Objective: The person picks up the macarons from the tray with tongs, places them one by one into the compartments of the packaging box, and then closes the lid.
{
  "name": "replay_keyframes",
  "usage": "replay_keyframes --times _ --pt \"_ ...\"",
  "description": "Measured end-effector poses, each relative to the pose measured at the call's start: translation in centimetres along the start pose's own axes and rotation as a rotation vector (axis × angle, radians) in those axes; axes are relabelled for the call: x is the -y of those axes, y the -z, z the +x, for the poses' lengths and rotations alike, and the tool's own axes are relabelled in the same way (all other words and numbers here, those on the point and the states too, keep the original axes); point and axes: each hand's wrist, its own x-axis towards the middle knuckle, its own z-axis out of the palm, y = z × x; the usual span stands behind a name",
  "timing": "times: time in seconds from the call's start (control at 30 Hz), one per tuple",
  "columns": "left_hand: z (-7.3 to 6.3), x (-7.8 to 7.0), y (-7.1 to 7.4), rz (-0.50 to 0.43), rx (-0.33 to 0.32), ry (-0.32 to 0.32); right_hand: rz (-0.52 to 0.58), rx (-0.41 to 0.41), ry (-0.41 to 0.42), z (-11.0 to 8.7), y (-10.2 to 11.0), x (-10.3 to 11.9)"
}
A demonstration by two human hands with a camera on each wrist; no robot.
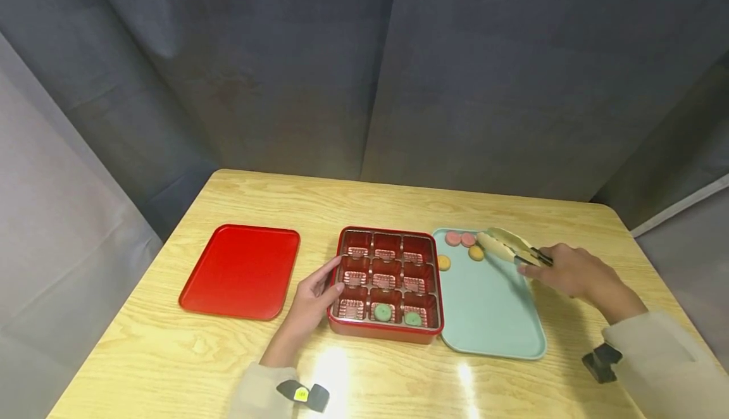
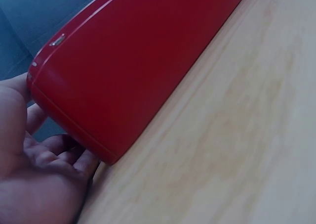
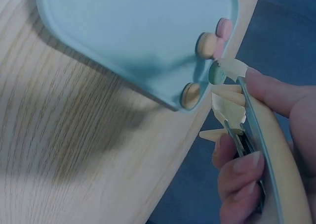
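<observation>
My left hand (image 1: 310, 295) holds the left side of a red box (image 1: 384, 335), thumb at the rim and fingers along the outer wall. Inside, a clear divider forms several compartments; two green macarons (image 1: 383, 312) lie in the front row, middle and right. My right hand (image 1: 575, 273) grips cream-coloured tongs (image 1: 504, 245) over the far right of a pale blue tray (image 1: 490, 318). In the right wrist view, a green macaron (image 3: 216, 73) is between the tong tips. Two pink macarons (image 1: 452, 238) and yellow ones (image 1: 476, 253) lie along the tray's far side.
A flat red lid (image 1: 242, 273) lies at the left of the wooden table (image 1: 171, 362). The box stands against the tray's left edge. Grey curtains (image 1: 285, 77) hang behind the table and at its sides.
</observation>
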Motion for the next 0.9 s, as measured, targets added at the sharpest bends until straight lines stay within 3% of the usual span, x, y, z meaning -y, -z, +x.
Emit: replay_keyframes --times 0.33,0.7,0.9 --pt "-0.1 0.0 0.0 0.005 -0.004 0.0 0.003 -0.129 0.115 -2.0 -0.9 2.6" --pt "-0.1 -0.2 -0.1 0.003 0.0 -0.017 0.031 -0.195 0.157 -4.2 -2.5 6.7" --pt "0.0 -0.1 -0.1 -0.003 -0.002 -0.013 0.032 -0.233 0.219 -4.7 -3.9 8.8"
